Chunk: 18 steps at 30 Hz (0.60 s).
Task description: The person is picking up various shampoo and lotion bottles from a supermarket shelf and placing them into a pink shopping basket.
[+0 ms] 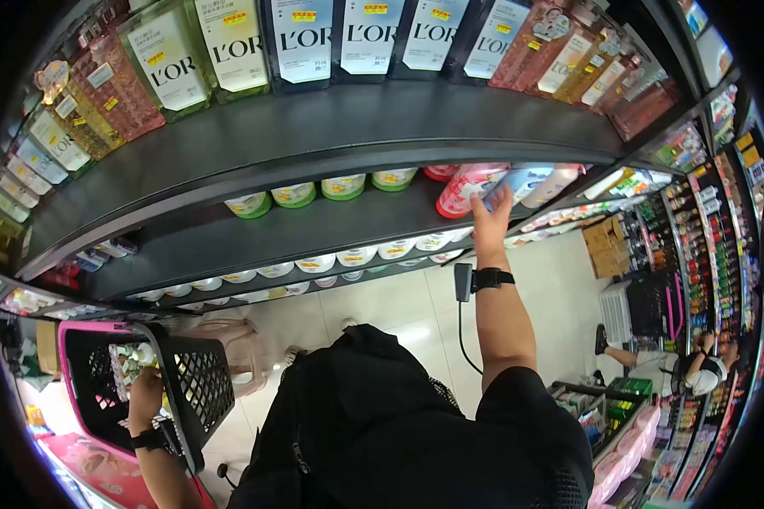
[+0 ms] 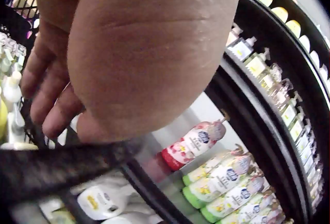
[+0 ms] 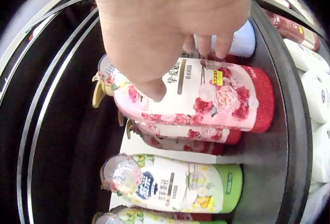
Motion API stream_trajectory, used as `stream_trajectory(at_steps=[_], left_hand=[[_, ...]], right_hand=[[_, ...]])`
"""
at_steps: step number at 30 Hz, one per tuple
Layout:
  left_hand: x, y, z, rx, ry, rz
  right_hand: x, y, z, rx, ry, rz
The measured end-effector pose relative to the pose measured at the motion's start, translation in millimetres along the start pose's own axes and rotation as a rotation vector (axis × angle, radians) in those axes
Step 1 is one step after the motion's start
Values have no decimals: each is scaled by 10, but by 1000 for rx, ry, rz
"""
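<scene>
At the lower shelf my right hand point(image 1: 491, 219) grips a pink-and-red pump bottle point(image 3: 206, 98) with rose prints; the thumb lies on its label and the other fingers reach round its far side. A blue bottle point(image 1: 522, 180) stands right beside that hand. More pink bottles and a white-and-green bottle point(image 3: 175, 185) stand nearby in the right wrist view. My left hand point(image 1: 147, 397) is over a black lattice shopping basket point(image 1: 202, 386) with bottles in it. Its fingers are bent in the left wrist view, and I cannot tell whether they hold anything.
Large pump bottles point(image 1: 301, 38) line the upper shelf point(image 1: 356, 114), whose front edge juts above the lower one. White bottles point(image 1: 314, 263) fill the tier below. A pinkish stool point(image 1: 242, 356) stands beside the basket. Another person point(image 1: 666, 369) is at the shelves on the right.
</scene>
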State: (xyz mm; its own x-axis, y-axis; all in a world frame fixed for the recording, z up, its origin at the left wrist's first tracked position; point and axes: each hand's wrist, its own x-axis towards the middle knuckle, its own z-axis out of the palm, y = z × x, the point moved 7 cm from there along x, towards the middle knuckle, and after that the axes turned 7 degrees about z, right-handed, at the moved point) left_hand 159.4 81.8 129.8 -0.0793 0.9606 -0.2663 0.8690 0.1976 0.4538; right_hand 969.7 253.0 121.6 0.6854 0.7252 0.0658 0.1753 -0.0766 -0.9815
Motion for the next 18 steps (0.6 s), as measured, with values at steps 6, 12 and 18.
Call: stream_trajectory(at_steps=[6, 12, 18], left_hand=[[-285, 787, -4, 83, 340, 185], [-301, 1138, 407, -848, 433, -35], [240, 1980, 363, -1090, 408, 71]], right_hand=[[393, -3, 207, 220, -288, -157], [461, 187, 130, -68, -192, -50], [427, 161, 198, 30, -354, -75]])
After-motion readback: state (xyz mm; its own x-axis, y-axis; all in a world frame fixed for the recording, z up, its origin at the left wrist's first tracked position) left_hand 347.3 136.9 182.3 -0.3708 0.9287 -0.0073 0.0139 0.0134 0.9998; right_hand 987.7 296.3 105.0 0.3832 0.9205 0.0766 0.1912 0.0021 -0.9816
